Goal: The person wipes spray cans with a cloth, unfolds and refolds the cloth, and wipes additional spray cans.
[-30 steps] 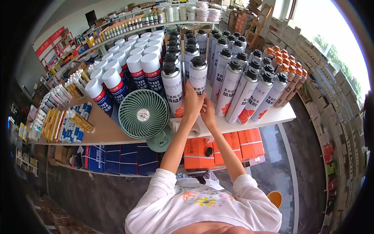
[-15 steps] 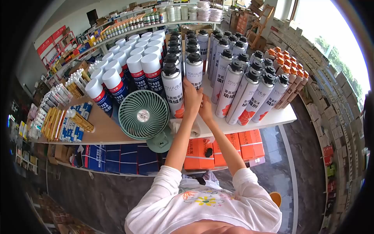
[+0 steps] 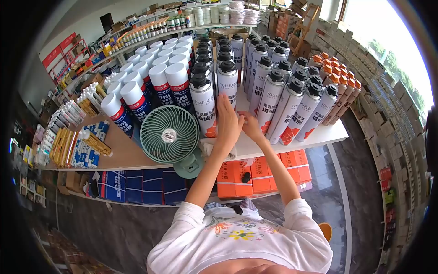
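Note:
My left hand (image 3: 228, 119) lies with its fingers stretched up along the front of a grey-white spray foam can (image 3: 227, 81) with a black top. The can stands upright in a row of similar cans. Close to the left thumb, my right hand (image 3: 252, 125) has its fingers bent inward; their tips are partly hidden, and I cannot make out anything in them. Another foam can (image 3: 203, 102) stands just left of my left hand. To the right of my right hand is a group of matching cans (image 3: 269, 98). A crumpled pale cloth (image 3: 209, 147) lies beneath my left wrist on the table edge.
A green fan (image 3: 169, 134) stands at the table front, left of my forearm. White-capped blue cans (image 3: 132, 93) fill the left side, with sealant tubes (image 3: 75, 146) beyond. Orange-topped cans (image 3: 342, 86) stand at the right. Orange boxes (image 3: 235, 180) sit under the white tabletop (image 3: 326, 134).
My left fingers have straightened flat against the can. The right hand has shifted right, apart from the can front. The cans look unmoved.

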A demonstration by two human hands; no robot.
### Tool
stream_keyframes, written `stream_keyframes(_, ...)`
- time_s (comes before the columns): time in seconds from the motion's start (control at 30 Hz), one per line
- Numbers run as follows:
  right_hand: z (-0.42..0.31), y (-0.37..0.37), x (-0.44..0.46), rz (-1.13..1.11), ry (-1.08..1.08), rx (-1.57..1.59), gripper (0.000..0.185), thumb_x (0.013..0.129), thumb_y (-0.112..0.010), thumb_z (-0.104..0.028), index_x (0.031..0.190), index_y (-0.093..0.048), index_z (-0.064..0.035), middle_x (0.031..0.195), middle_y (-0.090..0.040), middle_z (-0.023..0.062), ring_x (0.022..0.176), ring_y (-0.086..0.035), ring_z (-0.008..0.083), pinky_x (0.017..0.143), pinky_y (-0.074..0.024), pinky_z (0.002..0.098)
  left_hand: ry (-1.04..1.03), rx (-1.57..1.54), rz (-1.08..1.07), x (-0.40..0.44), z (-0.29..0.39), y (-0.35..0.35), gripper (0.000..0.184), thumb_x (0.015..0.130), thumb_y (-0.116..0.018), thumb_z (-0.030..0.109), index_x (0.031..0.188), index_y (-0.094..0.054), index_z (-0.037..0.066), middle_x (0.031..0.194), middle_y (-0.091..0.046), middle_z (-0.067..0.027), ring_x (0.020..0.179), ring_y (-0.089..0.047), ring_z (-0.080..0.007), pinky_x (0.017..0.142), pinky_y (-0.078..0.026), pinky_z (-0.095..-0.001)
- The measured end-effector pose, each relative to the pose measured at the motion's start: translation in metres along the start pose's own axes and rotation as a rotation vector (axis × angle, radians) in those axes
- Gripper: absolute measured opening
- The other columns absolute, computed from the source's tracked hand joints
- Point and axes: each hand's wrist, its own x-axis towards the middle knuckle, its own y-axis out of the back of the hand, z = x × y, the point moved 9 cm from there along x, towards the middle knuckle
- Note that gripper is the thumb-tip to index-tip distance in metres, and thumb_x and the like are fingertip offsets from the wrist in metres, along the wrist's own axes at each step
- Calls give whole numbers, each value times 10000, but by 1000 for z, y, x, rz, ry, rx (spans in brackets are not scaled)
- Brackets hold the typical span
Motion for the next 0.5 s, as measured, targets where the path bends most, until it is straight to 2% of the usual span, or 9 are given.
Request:
stream_keyframes(0.03, -5, 9, -5, -13, -20, 34, 363, 868, -653, -15, 1227, -600, 2, 1189, -663, 151, 1050, -668, 264, 851, -553, 336, -58, -18, -33, -7, 8, 4, 900, 817, -707, 49, 1495, -132, -85, 1500, -254, -325, 1397, -304, -462, 1137, -324, -473)
stream_keyframes(0.07, -20, 21, -9, -12, -21, 35, 363, 868, -653, -15, 1227, -600, 2, 1189, -663, 151, 1050, -668, 264, 851, -553, 336, -117, -36, -66, -13, 17, 9, 872, 821, -693, 36, 1503, -158, -54, 1511, -254, -302, 1403, -302, -451, 1134, -329, -475)
stream_keyframes(0.2, -115, 85, -18, 1, -51, 149, 331, 892, -654, -27, 1221, -615, -21, 1186, -654, 93, 1075, -646, 175, 880, -538, 298, -169, -106, -129, -31, 30, 32, 778, 815, -678, 2, 1457, -240, -49, 1490, -290, -266, 1375, -337, -449, 1126, -347, -470)
stream_keyframes(0.27, -177, 125, -17, 96, 239, 308, 339, 860, -650, 32, 1195, -620, -5, 1203, -632, 93, 1098, -626, 183, 944, -525, 328, -163, -141, -221, -40, 32, 35, 714, 821, -661, -13, 1435, -297, -2, 1482, -310, -236, 1373, -346, -432, 1108, -378, -458)
stream_keyframes(0.3, -213, 148, -19, 107, 405, 353, 337, 868, -666, 18, 1201, -617, -7, 1255, -599, 107, 1175, -586, 210, 989, -508, 369, -161, -143, -221, -43, 31, 37, 714, 821, -661, -13, 1435, -297, -2, 1482, -310, -236, 1373, -346, -432, 1108, -378, -458)
stream_keyframes(0.33, -249, 171, -27, 147, 578, 384, 363, 891, -678, -48, 1239, -591, 6, 1273, -585, 137, 1220, -561, 249, 1001, -507, 440, -186, -158, -238, -48, 33, 39, 691, 828, -654, -10, 1428, -312, 9, 1481, -316, -225, 1368, -356, -420, 1103, -383, -456)
stream_keyframes(0.4, -310, 216, -43, 215, 942, 333, 561, 951, -633, -369, 1351, -501, 0, 1343, -549, 179, 1273, -529, 310, 1028, -482, 539, -211, -173, -261, -58, 36, 41, 669, 835, -647, -7, 1422, -326, 20, 1480, -322, -213, 1363, -367, -409, 1098, -389, -454)
stream_keyframes(0.5, -377, 279, -54, 291, 1103, 300, 1014, 785, -458, -833, 1420, -456, -43, 1465, -461, 179, 1391, -395, 348, 1123, -245, 698, -175, -200, -326, -72, 35, 41, 633, 851, -632, 4, 1416, -346, 32, 1480, -326, -199, 1363, -374, -394, 1102, -384, -458)
